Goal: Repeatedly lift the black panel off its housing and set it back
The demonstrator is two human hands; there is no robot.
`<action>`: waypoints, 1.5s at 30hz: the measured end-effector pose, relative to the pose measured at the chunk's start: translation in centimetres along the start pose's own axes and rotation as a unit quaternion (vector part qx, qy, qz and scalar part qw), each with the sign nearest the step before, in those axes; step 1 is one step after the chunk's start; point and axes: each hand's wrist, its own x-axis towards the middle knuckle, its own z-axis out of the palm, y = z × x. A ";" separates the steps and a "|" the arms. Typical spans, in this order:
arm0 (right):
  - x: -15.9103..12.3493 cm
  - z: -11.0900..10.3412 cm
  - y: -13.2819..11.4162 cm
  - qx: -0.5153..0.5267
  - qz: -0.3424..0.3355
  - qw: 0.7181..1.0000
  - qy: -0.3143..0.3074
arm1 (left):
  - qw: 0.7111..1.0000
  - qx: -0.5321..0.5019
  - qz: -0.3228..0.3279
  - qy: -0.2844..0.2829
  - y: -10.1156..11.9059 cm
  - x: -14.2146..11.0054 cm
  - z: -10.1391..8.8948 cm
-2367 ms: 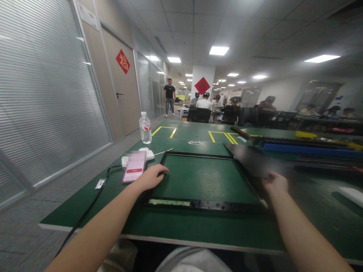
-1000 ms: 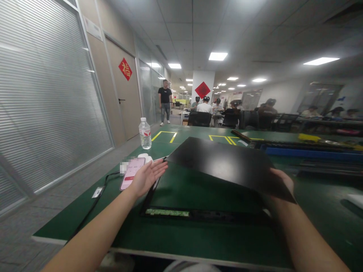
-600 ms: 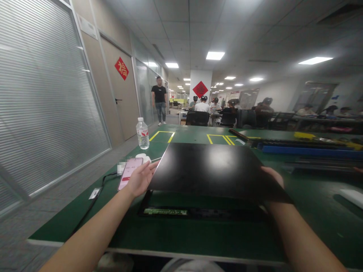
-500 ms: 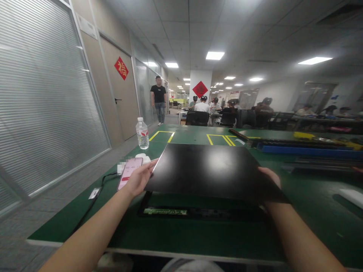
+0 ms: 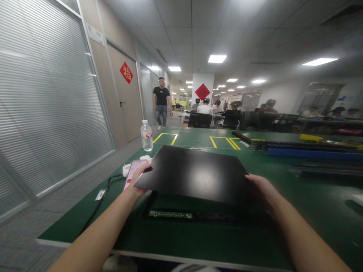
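A thin black screen panel (image 5: 181, 170) with a glossy, light-reflecting face is held up at a tilt above the green table (image 5: 170, 240). My left hand (image 5: 141, 179) grips its left edge, with the thumb on top. At the right edge, my right hand (image 5: 259, 183) is closed on the panel, its fingers partly hidden. Beneath the panel lies a black frame (image 5: 147, 207) with a green circuit board strip (image 5: 170, 215) along its near side. The panel covers most of this frame.
Beside my left hand lie a phone (image 5: 134, 172), a white case (image 5: 145, 158) and a black cable (image 5: 106, 192). A water bottle (image 5: 146, 136) stands behind them. Blue and black strips (image 5: 309, 152) lie at right. A person (image 5: 161, 100) is on foot in the aisle; others sit farther back.
The panel has shifted left and changed its tilt, both hands moving with it. My view has turned slightly. The person in the aisle has taken a step.
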 end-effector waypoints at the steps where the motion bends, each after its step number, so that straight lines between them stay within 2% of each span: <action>1: 0.0 0.1 0.0 -0.006 -0.001 1.000 -0.017 | 1.000 -0.003 0.006 0.009 0.1 -0.1 0.1; 6: 0.8 -0.5 -0.2 -0.024 -0.015 0.997 -0.071 | 0.999 0.009 0.027 0.026 0.3 0.2 0.0; 8: 1.2 -0.9 -0.2 -0.035 -0.023 0.998 -0.043 | 0.999 0.023 0.042 0.019 0.2 0.4 -0.2; 11: 1.5 -1.4 -0.4 -0.046 -0.037 0.998 0.015 | 0.997 0.044 0.063 -0.022 0.0 0.7 -0.4; 14: 1.2 -1.3 -0.8 -0.041 -0.037 0.997 0.061 | 0.993 0.060 0.073 -0.066 -0.1 0.7 -0.4; 16: 0.7 -1.0 -1.1 -0.043 -0.036 0.995 0.087 | 0.992 0.071 0.070 -0.076 -0.1 0.7 -0.4; 21: 0.3 -0.5 -1.4 -0.080 -0.064 0.988 0.111 | 0.990 0.092 0.078 -0.066 -0.1 0.7 -0.4; 26: 0.7 -0.6 -1.1 -0.136 -0.092 0.972 0.169 | 0.985 0.131 0.084 -0.073 -0.4 0.8 -0.3; 31: 1.1 -0.8 -1.1 -0.178 -0.114 0.955 0.210 | 0.977 0.182 0.097 -0.057 -1.1 1.4 -0.9; 39: 1.9 -2.0 -0.6 -0.220 -0.150 0.933 0.242 | 0.963 0.250 0.089 -0.048 -1.5 1.5 -1.4; 45: 2.2 -2.7 -0.5 -0.256 -0.160 0.918 0.256 | 0.972 0.222 0.047 -0.055 -1.8 1.0 -1.0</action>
